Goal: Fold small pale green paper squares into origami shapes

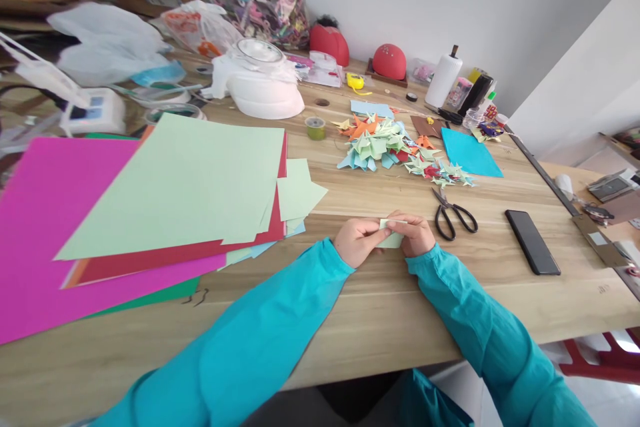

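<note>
A small piece of pale green paper (393,240) is pinched between both hands, just over the wooden table. My left hand (359,239) has thumb and fingers closed on its left side. On the other side, my right hand (414,233) grips the upper right part, its thumb lying over the sheet. The fingers cover much of the paper, so its folds are hard to make out. Black-handled scissors (453,213) lie to the right of my right hand. Beyond the hands rests a pile of folded paper pieces (375,143) in green, orange, blue and red.
Large coloured sheets (190,187) are stacked at the left, with small green squares (300,197) beside them. A black phone (533,242) lies at the right. Behind stand a tape roll (315,128), a blue sheet (471,152), a white bottle (443,80) and red pincushions (389,62).
</note>
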`<action>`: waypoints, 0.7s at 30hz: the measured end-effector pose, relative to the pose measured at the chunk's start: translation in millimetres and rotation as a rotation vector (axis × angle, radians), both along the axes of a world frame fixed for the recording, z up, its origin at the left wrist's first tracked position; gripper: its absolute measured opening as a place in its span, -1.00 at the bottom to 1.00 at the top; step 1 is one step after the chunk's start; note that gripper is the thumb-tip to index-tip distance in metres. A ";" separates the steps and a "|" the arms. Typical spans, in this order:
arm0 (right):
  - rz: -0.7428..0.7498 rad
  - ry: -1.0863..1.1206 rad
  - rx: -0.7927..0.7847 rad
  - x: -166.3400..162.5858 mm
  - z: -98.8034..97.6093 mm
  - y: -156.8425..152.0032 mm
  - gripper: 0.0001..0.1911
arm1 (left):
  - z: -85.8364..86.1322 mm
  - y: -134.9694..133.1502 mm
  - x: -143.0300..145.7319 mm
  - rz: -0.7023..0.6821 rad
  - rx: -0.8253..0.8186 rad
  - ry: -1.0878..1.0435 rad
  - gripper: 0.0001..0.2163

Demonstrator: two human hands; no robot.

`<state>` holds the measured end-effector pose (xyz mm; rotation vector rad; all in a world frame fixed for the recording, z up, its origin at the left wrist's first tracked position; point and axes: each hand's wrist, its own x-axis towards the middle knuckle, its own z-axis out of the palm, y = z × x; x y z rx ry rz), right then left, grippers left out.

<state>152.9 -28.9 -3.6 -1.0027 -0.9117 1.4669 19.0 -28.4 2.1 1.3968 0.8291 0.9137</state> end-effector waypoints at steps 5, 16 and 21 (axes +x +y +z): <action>0.030 0.038 0.001 1.4 0.4 -0.2 -0.89 | 1.6 -0.3 -0.9 -0.018 0.014 -0.020 -0.73; 0.074 0.069 -0.068 1.9 -2.2 2.1 -0.71 | 0.6 1.3 -0.1 0.052 -0.128 -0.010 -0.74; 0.016 0.011 -0.025 0.9 -5.0 1.4 -0.80 | 0.6 -0.9 0.4 0.041 -0.133 0.026 -0.74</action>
